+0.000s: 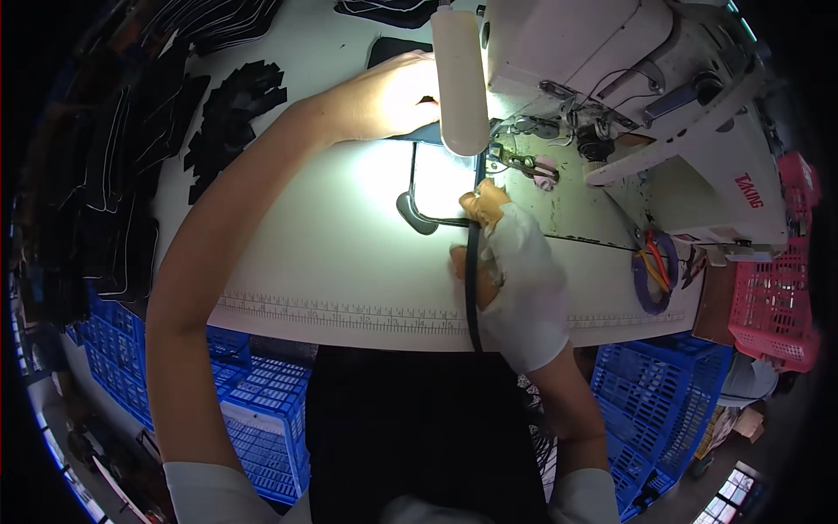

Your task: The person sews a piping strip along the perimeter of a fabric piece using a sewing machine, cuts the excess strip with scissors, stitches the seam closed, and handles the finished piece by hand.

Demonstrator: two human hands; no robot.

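My left hand rests on a black fabric piece beside the needle area of a white sewing machine. A white tube lamp and its glare hide most of those fingers. In a white glove with its fingertips covered in tan, my right hand is closed on a narrow black strip. That strip runs from near the metal presser foot down over the table's front edge. Left of it, a thin black cord borders a dark oval pad on the table.
Stacked black pieces with white edges and a heap of black scraps lie left. Purple-handled scissors lie right, near a pink basket. Blue crates stand below. A printed ruler follows the table's front edge.
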